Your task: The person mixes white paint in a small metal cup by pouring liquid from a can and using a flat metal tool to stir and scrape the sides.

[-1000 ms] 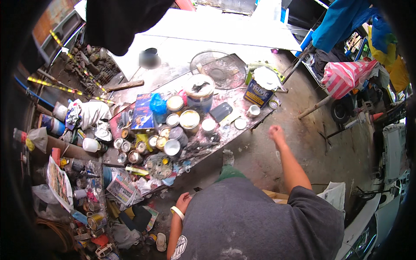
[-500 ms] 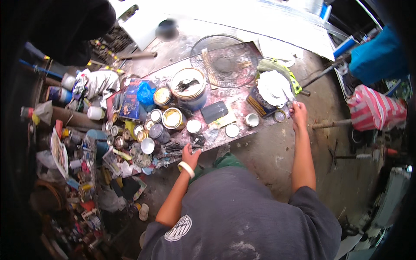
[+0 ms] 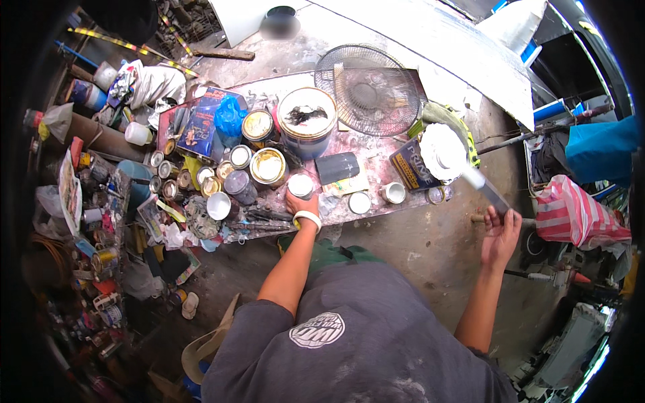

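Observation:
My right hand (image 3: 500, 236) is raised off the table's right side, fingers pinched on a flat, narrow spatula (image 3: 492, 193). The spatula slants up and left, its far end pale and slightly blurred. Close to that end is a round container with white paste (image 3: 442, 153) on top, standing at a dark blue can (image 3: 408, 164). At the front edge of the table my left hand (image 3: 302, 203) is closed around a small white-topped can (image 3: 300, 185); some fingers are hidden. To its right stand a white-filled cup (image 3: 359, 202) and another white cup (image 3: 394, 193).
A large paint can (image 3: 307, 119) and open yellowish tins (image 3: 268, 166) crowd the stained table (image 3: 376, 149). Behind them lies a round wire fan guard (image 3: 366, 91). Cluttered shelves with jars (image 3: 101, 262) fill the left. A red-striped bag (image 3: 571, 208) hangs at the right.
My right hand has drawn away from the white paste, rightward and down, with the spatula now plainly seen. My left hand has moved forward onto the small can. The view has shifted slightly.

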Demonstrator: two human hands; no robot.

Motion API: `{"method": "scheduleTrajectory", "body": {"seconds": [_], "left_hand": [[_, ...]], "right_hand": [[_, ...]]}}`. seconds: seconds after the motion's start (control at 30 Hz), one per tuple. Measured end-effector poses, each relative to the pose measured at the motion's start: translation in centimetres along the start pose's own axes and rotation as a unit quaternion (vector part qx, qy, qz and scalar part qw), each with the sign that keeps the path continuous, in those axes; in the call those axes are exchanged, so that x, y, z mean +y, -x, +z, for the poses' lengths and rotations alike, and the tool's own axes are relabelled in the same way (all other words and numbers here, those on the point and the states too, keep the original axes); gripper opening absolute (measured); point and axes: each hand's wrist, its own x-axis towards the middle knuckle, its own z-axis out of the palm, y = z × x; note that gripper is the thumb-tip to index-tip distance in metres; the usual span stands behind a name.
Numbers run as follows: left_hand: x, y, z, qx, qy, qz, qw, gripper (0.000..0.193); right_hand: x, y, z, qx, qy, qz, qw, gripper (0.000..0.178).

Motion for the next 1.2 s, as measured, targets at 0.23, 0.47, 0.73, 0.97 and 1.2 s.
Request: {"method": "scheduleTrajectory", "body": {"seconds": [0.23, 0.47, 0.73, 0.97, 1.2], "left_hand": [[1.5, 0.3, 1.0, 0.1, 0.015, -0.029, 0.994, 0.091], [3.0, 1.0, -0.4, 0.068, 0.079, -0.048, 0.993, 0.087], [3.8, 0.4, 0.7, 0.07, 0.041, -0.11, 0.991, 0.084], [3.8, 3.5, -4.1, 0.07, 0.085, 0.2, 0.974, 0.089], [5.3, 5.2, -16.6, -0.038, 0.153, 0.333, 0.93, 0.092]], "right_hand": [[1.2, 5.1, 1.6, -0.003, -0.052, 0.169, 0.984, 0.01], [2.7, 6.4, 3.0, -0.025, -0.041, 0.21, 0.977, 0.011], [2.7, 6.8, 4.7, -0.031, -0.105, 0.267, 0.957, 0.01], [3.0, 6.9, 7.2, -0.069, -0.113, 0.264, 0.955, 0.011], [5.2, 7.8, 11.8, -0.155, -0.054, 0.273, 0.948, 0.013]]}}
